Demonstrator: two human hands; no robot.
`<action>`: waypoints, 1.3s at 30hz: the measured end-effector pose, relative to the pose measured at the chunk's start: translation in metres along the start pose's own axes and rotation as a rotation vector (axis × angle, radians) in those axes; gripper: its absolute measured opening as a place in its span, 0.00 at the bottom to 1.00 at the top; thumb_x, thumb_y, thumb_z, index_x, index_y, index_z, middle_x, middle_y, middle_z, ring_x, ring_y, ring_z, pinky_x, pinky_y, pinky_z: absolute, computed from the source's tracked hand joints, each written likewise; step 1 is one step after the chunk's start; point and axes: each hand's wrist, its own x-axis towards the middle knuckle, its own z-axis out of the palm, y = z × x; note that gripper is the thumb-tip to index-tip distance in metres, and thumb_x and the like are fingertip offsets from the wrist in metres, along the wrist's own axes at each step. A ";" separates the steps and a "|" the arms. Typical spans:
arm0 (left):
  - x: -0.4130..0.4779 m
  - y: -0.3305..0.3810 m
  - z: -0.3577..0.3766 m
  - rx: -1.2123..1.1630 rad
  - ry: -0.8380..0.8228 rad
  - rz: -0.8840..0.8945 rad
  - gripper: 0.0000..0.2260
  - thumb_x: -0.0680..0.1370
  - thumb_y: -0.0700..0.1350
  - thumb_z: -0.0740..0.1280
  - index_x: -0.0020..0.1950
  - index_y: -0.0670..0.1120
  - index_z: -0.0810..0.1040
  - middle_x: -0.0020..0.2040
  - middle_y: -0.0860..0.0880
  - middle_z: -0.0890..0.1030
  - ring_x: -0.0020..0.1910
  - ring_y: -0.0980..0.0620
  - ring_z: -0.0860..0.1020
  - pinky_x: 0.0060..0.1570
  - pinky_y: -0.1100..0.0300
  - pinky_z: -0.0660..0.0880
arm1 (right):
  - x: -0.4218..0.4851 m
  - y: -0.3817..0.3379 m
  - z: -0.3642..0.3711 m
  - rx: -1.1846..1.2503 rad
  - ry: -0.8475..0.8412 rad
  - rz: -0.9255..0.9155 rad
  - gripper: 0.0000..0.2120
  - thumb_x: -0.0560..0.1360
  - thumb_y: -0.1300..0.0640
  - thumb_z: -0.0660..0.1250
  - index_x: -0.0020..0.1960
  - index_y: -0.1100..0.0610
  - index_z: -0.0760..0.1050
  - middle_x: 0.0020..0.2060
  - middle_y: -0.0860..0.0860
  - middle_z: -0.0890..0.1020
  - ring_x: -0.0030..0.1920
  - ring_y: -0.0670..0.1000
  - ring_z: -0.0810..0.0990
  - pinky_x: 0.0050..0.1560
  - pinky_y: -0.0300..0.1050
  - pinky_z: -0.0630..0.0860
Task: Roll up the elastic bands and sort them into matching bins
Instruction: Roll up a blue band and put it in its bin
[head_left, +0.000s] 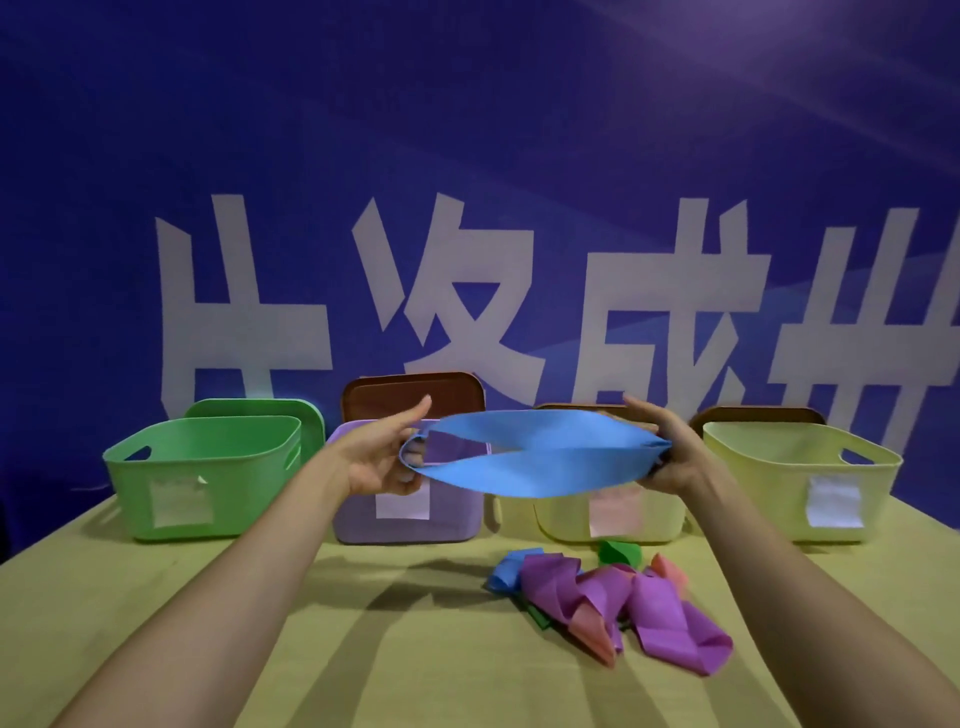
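Observation:
A blue elastic band (540, 452) is stretched flat in the air between my two hands, above the table and in front of the bins. My left hand (382, 454) has fingers hooked inside the band's left loop, thumb up. My right hand (670, 457) grips the band's right end. Behind stand a green bin (208, 478), a purple bin (457, 519), a pale yellow bin (566, 525) and a second yellow bin (800, 483). A loose heap of bands (613, 603), purple, pink, green and blue, lies on the table below my right hand.
The table (363, 649) has a yellow-green cover. Lids lean behind the bins: a green lid (254, 408) and a brown lid (410, 395). White labels are stuck on the bin fronts. A blue banner with white characters closes off the back.

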 end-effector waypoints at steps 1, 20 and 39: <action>-0.001 0.000 0.002 0.016 0.001 0.000 0.15 0.71 0.58 0.71 0.36 0.49 0.73 0.30 0.52 0.63 0.28 0.55 0.61 0.33 0.61 0.63 | 0.002 -0.001 0.000 0.032 -0.038 -0.026 0.16 0.70 0.49 0.71 0.44 0.63 0.83 0.36 0.54 0.84 0.34 0.51 0.82 0.34 0.41 0.81; 0.012 -0.023 -0.013 -0.575 0.018 0.152 0.08 0.80 0.40 0.60 0.48 0.40 0.77 0.38 0.43 0.83 0.35 0.47 0.84 0.37 0.44 0.81 | 0.005 -0.003 0.031 0.083 -0.268 -0.277 0.13 0.72 0.65 0.63 0.53 0.60 0.81 0.47 0.55 0.84 0.45 0.50 0.85 0.41 0.41 0.81; 0.009 -0.025 -0.007 -0.873 0.103 0.423 0.11 0.66 0.30 0.62 0.41 0.42 0.79 0.35 0.45 0.84 0.38 0.49 0.83 0.45 0.58 0.78 | 0.009 0.000 0.047 -0.382 -0.156 -0.346 0.05 0.76 0.65 0.64 0.50 0.58 0.78 0.42 0.52 0.80 0.45 0.48 0.78 0.43 0.38 0.75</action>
